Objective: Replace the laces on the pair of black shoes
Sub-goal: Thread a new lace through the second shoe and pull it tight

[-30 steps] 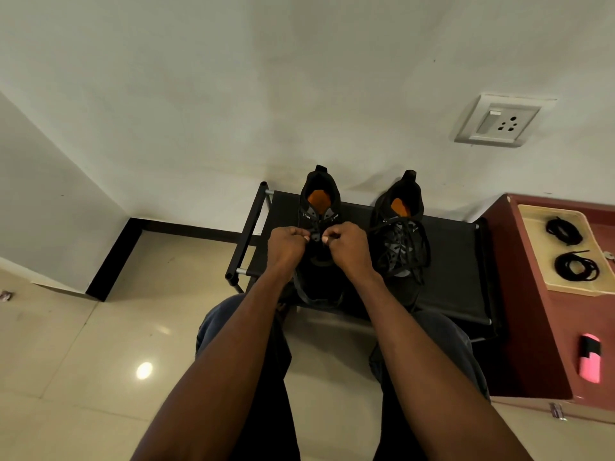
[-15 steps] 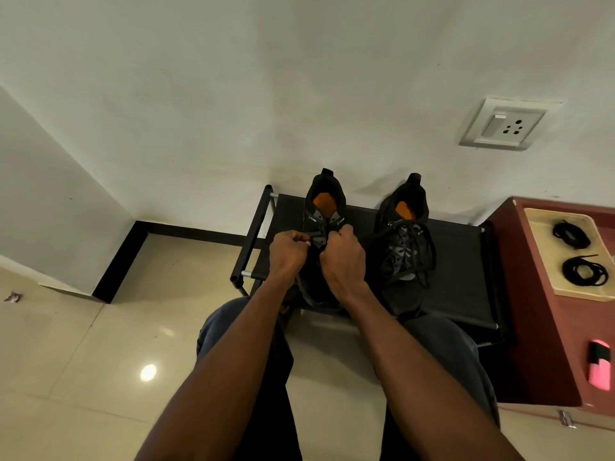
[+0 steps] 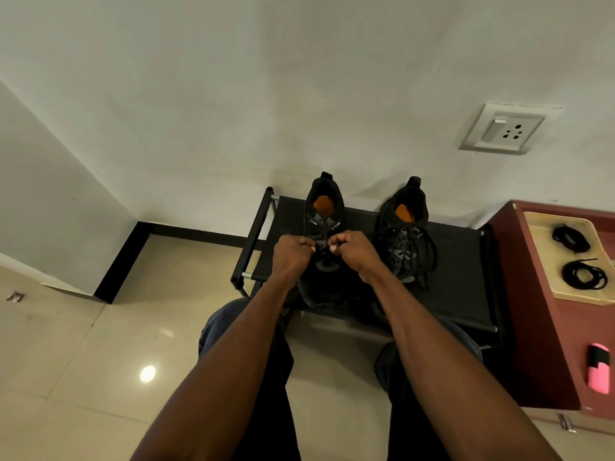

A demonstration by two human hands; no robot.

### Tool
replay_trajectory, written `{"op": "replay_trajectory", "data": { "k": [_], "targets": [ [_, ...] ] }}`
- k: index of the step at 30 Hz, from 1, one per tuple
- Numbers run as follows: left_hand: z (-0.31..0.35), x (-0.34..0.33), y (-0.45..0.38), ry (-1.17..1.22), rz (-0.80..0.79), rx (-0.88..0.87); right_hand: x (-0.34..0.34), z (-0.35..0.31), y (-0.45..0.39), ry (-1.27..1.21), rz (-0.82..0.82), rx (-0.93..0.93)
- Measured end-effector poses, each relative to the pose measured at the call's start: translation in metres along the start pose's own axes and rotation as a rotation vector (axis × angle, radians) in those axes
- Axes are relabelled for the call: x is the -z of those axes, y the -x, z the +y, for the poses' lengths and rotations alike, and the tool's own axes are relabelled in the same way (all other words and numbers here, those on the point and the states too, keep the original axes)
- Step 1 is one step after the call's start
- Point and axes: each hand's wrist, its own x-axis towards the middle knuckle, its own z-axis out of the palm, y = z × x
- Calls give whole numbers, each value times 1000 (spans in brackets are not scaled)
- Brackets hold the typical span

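Two black shoes with orange insoles stand on a low black rack point(image 3: 459, 261) against the wall. Over the left shoe point(image 3: 324, 207), my left hand point(image 3: 293, 252) and my right hand point(image 3: 354, 249) are both curled, each pinching the shoe's black lace just above the tongue, a small gap between them. The lace itself is hard to make out against the dark shoe. The right shoe point(image 3: 407, 227) has its black lace point(image 3: 421, 257) hanging loose in loops over its front. Two coiled black laces point(image 3: 584, 274) lie on a cream tray point(image 3: 539, 261) to the right.
The tray rests on a dark red cabinet point(image 3: 532, 344), which also carries a pink and black object point(image 3: 599, 367). A wall socket point(image 3: 506, 129) is above it. My knees are just in front of the rack, over a glossy tiled floor point(image 3: 83, 361).
My hands have drawn slightly apart over the left shoe, the right hand moving right. The whole scene has shifted a little lower and to the right in the view.
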Motion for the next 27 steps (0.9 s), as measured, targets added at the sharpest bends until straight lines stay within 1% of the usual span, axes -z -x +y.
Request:
{"op": "replay_trajectory", "data": {
  "k": [3, 6, 10, 12, 16, 20, 24, 26, 27],
  "targets": [
    [-1, 0, 0, 2, 9, 5, -8, 1, 2, -61, 57, 12],
    [-1, 1, 1, -3, -2, 4, -10, 2, 2, -113, 75, 7],
    [-2, 4, 1, 16, 50, -9, -8, 1, 2, 20, 148, 77],
    [-2, 4, 2, 26, 71, -16, -8, 2, 1, 20, 162, 76],
    [0, 1, 7, 28, 65, -23, -11, 2, 5, -91, 151, 50],
    [3, 2, 9, 130, 39, -13, -14, 5, 4, -157, 104, 6],
    [4, -2, 12, 118, 88, -38, -8, 1, 7, -217, 56, -10],
    [4, -4, 10, 99, 106, -32, -4, 0, 9, -196, 12, 1],
    [5, -5, 10, 95, 109, -29, -4, 2, 8, -134, -7, 25]
  ]
}}
